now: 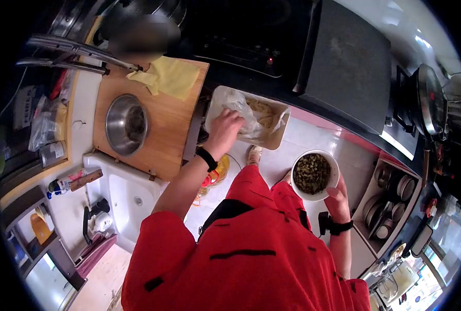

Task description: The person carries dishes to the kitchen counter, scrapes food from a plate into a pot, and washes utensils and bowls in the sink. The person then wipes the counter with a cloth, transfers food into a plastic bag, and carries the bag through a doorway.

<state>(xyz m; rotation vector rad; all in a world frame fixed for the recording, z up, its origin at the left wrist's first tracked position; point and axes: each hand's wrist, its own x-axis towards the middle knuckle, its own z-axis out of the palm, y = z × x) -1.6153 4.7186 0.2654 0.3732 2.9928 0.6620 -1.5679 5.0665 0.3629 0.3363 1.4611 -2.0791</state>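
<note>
My left hand [227, 128] is closed on the edge of a clear plastic bag [243, 111] that lines a rectangular cream container [277, 141]. Pale food [263, 112] shows inside the bag. In my right hand [337, 201] is a white bowl [335, 175], gripped by its right side. Dark green chopped food [312, 173] fills much of the bowl. The bowl is to the right of and nearer than the container, apart from it.
At the left, a steel bowl [127, 125] and a yellow cloth [174, 76] lie on a wooden board [168, 124] beside a white sink [137, 194]. A black cooktop [241, 31] is at the back. An open drawer [368, 223] of dishes stands at the right.
</note>
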